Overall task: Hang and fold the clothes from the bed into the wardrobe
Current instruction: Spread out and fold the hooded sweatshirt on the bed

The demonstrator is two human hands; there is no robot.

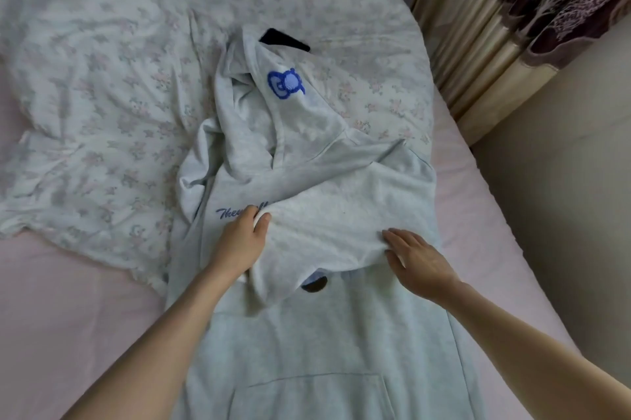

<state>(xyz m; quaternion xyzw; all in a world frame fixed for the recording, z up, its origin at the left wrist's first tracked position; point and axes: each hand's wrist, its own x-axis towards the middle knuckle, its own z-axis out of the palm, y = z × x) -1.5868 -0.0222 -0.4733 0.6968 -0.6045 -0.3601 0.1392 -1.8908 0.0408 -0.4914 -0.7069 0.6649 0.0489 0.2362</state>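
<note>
A pale grey hoodie (307, 351) lies front-up along the bed (68, 317), its kangaroo pocket toward the viewer and its hood (273, 105) crumpled at the far end on a floral quilt (102, 61). A blue embroidered patch (286, 83) shows on the hood, and blue script across the chest is partly covered. One sleeve (334, 231) is folded across the chest, its cuff end hanging toward the pocket side, where something small and dark (314, 285) peeks from under the fold; what it is cannot be told.

The left hand (244, 238) grips the folded sleeve at its left edge, fingers (261, 223) curled round a bunch of cloth. The right hand (415, 259) rests on the sleeve's right lower edge with fingers mostly straight and slightly spread, the thumb tucked at the fabric's rim.

A dark flat object (283, 39) lies just beyond the hood, partly hidden by it. Patterned curtains (512, 27) hang beside the bed at the upper right, above a plain floor (563, 197)
</note>
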